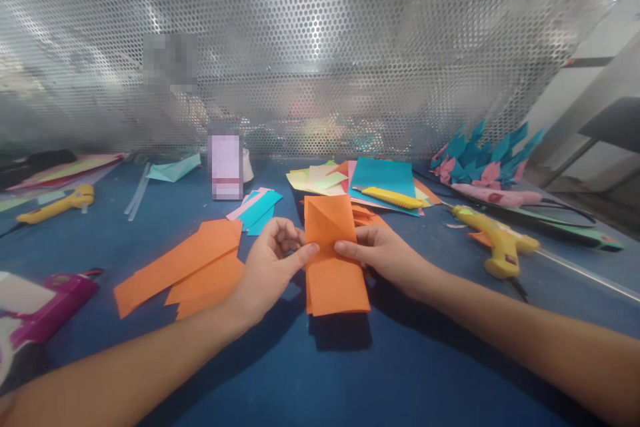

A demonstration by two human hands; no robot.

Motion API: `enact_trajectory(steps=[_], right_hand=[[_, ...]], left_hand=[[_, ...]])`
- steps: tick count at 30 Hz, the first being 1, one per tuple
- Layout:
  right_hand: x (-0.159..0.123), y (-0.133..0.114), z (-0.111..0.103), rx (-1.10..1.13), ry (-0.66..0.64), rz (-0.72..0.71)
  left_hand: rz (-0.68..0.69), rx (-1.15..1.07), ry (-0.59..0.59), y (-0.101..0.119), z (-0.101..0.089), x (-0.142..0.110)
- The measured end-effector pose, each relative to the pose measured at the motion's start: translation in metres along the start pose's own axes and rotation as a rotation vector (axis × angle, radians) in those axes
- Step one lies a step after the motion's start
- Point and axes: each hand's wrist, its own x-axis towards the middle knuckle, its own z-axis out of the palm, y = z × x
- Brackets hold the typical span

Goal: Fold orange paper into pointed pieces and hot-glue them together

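Between my hands a folded orange paper [333,287] is held upright above the table, its shadow falling below it. My left hand [280,250] pinches its left edge, thumb in front and fingers curled behind. On the opposite edge, my right hand [383,250] grips it with the thumb on the front face; the other fingers are partly hidden behind the sheet. Left of my left hand lie several loose orange paper strips [193,257]. Behind the held piece, more folded orange paper [367,215] shows in part.
A yellow cutter knife [387,197] rests on teal paper [383,173]. Yellow glue guns lie right [500,240] and left [60,203]; a magenta tool [55,310] sits near left. A phone [226,167] stands before the perforated metal panel [320,47]. Teal-and-pink paper pieces [485,153] stand far right.
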Motion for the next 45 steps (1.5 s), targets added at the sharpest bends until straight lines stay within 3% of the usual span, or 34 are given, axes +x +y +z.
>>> enact_trajectory(steps=[6, 20, 38, 45], right_hand=[[-0.001, -0.001, 0.002, 0.032, -0.007, 0.007], [0.0, 0.0, 0.002, 0.229, -0.056, -0.032], [0.003, 0.005, -0.001, 0.119, -0.03, 0.02], [0.002, 0.006, 0.001, 0.09, -0.009, -0.101]], left_hand=[[0.093, 0.094, -0.042, 0.0, -0.002, -0.002], [0.067, 0.213, -0.095, 0.003, -0.003, -0.004], [0.14, 0.284, -0.119, -0.003, -0.006, -0.005], [0.117, 0.344, -0.184, -0.006, -0.008, -0.008]])
